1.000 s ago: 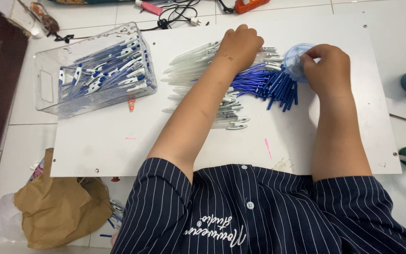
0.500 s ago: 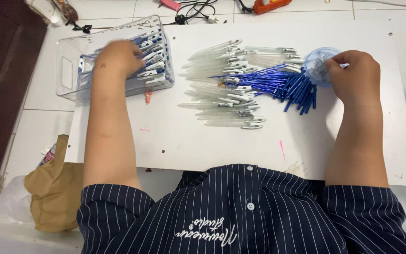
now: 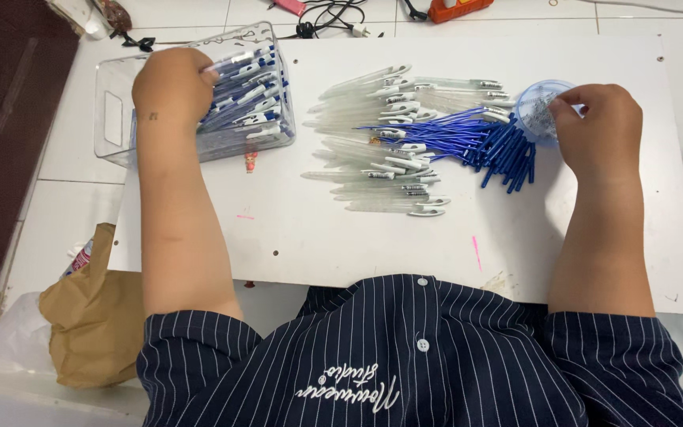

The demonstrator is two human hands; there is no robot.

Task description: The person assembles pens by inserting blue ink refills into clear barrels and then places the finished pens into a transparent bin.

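Now, left hand [image 3: 174,85]: fingers closed on pens in clear bin [image 3: 120,134] — may snag.
Right hand [image 3: 601,130]: fingers pinch small blue cup [image 3: 537,107] — could tip.

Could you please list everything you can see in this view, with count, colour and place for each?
white board: one, white, on the tiled floor, under the work.
clear bin: one, transparent, at the board's far left corner, holding many blue and white pens.
clear pen barrels: a pile, too many to count, translucent white, middle of the board.
blue refills: a bundle, blue, right of the barrels.
small round tub: one, clear bluish, far right of the board.
paper bag: one, brown, on the floor at near left.
cables: black, far edge.
left hand: in the bin, on the pens.
right hand: at the tub.
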